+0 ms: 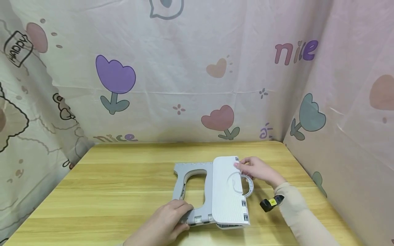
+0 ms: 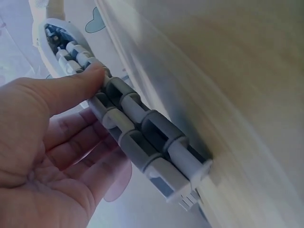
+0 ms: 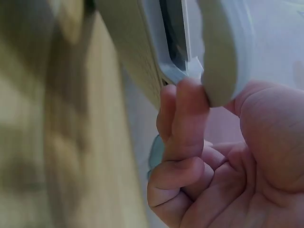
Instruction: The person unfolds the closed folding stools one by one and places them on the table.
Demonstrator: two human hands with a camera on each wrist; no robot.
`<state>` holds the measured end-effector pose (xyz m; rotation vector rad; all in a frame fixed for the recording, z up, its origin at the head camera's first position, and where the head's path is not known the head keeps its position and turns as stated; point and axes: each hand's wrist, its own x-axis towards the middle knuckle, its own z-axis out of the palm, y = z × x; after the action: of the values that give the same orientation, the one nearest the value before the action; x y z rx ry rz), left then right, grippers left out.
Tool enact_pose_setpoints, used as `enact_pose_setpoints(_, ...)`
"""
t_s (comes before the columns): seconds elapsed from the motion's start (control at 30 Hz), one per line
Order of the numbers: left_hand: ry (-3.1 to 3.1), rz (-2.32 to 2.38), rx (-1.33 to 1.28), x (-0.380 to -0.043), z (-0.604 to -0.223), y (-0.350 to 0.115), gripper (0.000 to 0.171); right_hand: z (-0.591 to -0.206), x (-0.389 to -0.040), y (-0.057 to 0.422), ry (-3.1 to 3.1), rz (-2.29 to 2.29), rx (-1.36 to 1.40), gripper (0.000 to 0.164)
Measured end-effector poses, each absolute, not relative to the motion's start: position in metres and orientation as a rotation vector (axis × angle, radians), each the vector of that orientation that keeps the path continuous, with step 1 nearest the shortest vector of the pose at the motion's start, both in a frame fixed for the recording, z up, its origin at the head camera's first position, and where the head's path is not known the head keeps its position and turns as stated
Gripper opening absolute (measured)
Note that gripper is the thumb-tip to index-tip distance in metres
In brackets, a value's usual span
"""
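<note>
Gripped near L corner of plastic-looking folding stool [image 1: 208, 188] in L hand [image 1: 167, 218], thumb on one side, fingers curled to the other; up close in L wrist view, saw chunky hinge barrels [image 2: 137, 114], two rows side by side, matte dk & lt grey, hollow in places. Saw at lower rt R sleeve [image 1: 297, 208], soft beige cloth, lightly creased, w/ boxy blk device [image 1: 265, 205] & yellow label [image 1: 272, 202] at wrist. Found stool rt of ctr, over wood tabletop [image 1: 129, 191], btwn both hands: smooth grey frame [image 1: 194, 165] on L w/ rounded arch cutout, then white panel [image 1: 224, 205], flat, fine-lined, round-cornered. Noted curved handle [image 1: 251, 184] jutting from panel's rt edge. Pinched far rt part of panel in R hand [image 1: 257, 167], thumb on upper face, other fingers tucked at edge. Saw tabletop run back in glossy yellowish grain bands. Saw behind all pale, softly wrinkled cloth [image 1: 172, 61], printed w/ flat rounded motifs, e.g. purple tulip [image 1: 115, 77], pink tulip [image 1: 218, 118] & lettering "nice" [image 1: 296, 53].
</note>
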<state>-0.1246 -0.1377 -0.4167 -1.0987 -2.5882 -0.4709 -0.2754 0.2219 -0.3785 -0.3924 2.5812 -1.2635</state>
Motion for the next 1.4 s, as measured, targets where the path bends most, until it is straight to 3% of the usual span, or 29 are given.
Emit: enact_pose_setpoints(1.4, -2.354, -1.147, -1.232, -0.134, -0.415, -0.129, 0.044, -0.289, -0.266, 0.197, 2.429, -1.761, -0.491, 0.029)
